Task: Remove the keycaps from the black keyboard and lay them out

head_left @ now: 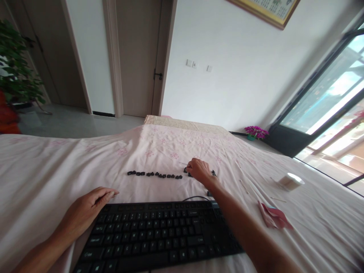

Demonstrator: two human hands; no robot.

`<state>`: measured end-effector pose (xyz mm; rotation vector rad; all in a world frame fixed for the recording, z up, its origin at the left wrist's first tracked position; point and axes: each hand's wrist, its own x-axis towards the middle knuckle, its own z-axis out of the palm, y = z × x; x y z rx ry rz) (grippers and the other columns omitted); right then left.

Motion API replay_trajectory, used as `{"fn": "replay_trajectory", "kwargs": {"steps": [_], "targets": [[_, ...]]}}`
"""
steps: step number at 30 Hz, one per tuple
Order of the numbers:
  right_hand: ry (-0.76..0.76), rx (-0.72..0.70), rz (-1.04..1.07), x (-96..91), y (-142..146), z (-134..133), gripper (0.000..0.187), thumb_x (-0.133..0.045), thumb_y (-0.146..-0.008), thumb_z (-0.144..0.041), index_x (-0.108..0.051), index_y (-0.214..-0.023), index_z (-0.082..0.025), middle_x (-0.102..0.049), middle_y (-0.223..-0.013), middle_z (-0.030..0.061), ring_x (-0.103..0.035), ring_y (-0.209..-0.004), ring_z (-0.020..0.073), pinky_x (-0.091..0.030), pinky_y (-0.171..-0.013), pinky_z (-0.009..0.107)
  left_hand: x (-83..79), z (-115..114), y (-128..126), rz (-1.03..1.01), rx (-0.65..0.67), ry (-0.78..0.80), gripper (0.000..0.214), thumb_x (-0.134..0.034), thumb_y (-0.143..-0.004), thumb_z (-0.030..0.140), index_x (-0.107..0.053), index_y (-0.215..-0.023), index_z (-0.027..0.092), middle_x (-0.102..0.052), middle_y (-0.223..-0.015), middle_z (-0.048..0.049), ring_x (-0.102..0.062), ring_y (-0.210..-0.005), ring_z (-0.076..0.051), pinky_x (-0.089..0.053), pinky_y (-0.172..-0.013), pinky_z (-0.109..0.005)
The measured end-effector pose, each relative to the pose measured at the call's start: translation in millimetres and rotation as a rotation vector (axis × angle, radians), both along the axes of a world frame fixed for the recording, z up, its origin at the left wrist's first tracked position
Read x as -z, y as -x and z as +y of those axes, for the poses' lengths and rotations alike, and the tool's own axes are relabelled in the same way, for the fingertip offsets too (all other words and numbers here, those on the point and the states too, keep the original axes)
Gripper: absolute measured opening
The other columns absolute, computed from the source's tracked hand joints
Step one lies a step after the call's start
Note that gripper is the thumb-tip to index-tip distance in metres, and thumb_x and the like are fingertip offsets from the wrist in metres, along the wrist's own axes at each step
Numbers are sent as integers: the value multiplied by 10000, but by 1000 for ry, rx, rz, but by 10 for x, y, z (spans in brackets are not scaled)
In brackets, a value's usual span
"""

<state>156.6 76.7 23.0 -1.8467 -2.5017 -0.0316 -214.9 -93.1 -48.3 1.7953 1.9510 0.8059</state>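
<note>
Nearest the camera, a black keyboard (148, 235) lies on a pale pink flowered cloth (127, 148), spread below and between both hands, with the right forearm crossing over its number-pad end. Just beside its upper left corner rests the left hand (85, 206), fingers loosely bent and thumb close to them; whether it grips anything I cannot tell. Beyond the keyboard, the right hand (199, 168) reaches farther out, palm down, its fingertips drawn narrowly together among small black pieces (162, 175) that look like keycaps. These run in an uneven row leftward from its fingers, toward a spot past the left hand, and a few show close around the fingers. A thin pale stick (182, 163) shows at the right fingertips, though it is unclear whether they hold it. Under the right wrist, a dark cable (196, 196) curves along the keyboard's far edge. Off to the right of that forearm lie a crumpled pink cloth piece (274, 217), two more slender sticks (243, 186) and a round tub (290, 183).
</note>
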Motion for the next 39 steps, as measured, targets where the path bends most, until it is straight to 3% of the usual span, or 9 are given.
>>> {"fn": "replay_trajectory", "kwargs": {"steps": [18, 27, 34, 39], "targets": [[46, -21, -30, 16, -10, 61, 171, -589, -848, -291, -717, -949, -241, -662, -1063, 48, -628, -917, 195, -360, -679, 254, 15, -5, 3, -18, 0, 40, 410, -415, -877, 576, -702, -988, 306, -709, -1094, 35, -634, -1060, -196, -473, -902, -233], [48, -34, -30, -10, -123, 143, 147, -610, -827, -280, -738, -891, -242, -684, -1018, 36, -622, -920, 184, -350, -692, 241, -2, 0, -1, -3, -11, 44, 380, -424, -881, 550, -709, -976, 318, -715, -1080, 54, -643, -1048, -183, -485, -877, -209], [-16, 40, -17, -99, -321, 217, 229, -535, -868, -280, -732, -984, -279, -693, -1078, 36, -621, -988, 208, -375, -727, 253, 29, 7, 19, -2, -4, 13, 369, -445, -875, 537, -721, -974, 313, -721, -1066, 48, -657, -1023, -176, -494, -861, -193], [25, 39, -37, -41, -346, 265, 218, -572, -847, -314, -739, -987, -306, -732, -1015, 14, -641, -961, 196, -389, -715, 242, 30, 8, 14, 5, 2, -7, 386, -445, -874, 531, -726, -973, 285, -726, -1060, 21, -663, -1013, -195, -508, -851, -209]]}}
